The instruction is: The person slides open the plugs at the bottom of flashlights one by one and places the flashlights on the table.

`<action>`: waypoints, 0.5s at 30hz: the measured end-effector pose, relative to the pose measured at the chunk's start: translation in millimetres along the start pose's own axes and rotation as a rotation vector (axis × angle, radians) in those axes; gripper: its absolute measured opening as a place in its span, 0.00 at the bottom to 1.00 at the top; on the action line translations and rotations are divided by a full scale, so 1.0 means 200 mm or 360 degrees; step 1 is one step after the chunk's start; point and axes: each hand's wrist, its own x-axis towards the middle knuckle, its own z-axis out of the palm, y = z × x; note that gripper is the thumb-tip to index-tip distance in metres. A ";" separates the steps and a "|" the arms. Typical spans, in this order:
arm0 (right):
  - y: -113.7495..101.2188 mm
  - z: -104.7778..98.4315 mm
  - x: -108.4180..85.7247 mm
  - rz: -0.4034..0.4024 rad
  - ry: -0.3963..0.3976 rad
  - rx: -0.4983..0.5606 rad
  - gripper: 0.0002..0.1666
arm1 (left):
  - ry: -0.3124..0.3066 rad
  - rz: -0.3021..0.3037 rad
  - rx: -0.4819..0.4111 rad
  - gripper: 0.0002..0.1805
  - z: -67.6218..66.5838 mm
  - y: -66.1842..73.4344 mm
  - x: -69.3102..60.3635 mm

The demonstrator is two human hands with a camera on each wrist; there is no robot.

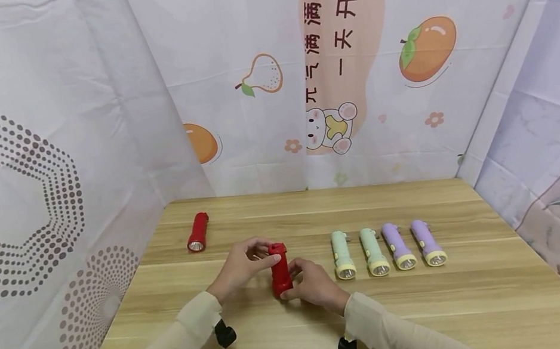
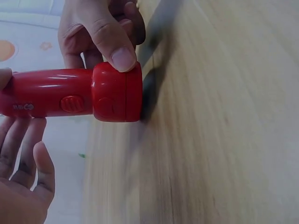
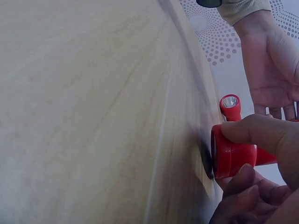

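A red flashlight stands upright between the two hands, its wide head down at the wooden table. My left hand grips the tail end at the top, thumb across the near side. Lower down, my right hand pinches the head, with its thumb on the rim in the left wrist view. The slide switch shows on the barrel there. Whether the lens end touches the table or hovers just above it, I cannot tell. In the right wrist view the right fingers hide part of the barrel.
Another red flashlight lies at the table's back left. Right of the hands, two green flashlights and two purple flashlights lie in a row, lenses toward me. Printed curtains border the wooden table at the back and sides.
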 end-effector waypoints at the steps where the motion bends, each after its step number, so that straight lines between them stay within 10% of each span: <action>1: 0.00 0.00 0.00 -0.0002 0.0003 -0.0003 0.27 | -0.0014 0.0019 0.0007 0.20 0.00 0.00 0.00; 15: 0.03 0.02 0.00 -0.0051 0.0018 -0.0021 0.31 | -0.0138 0.0172 0.0074 0.20 0.01 0.01 -0.08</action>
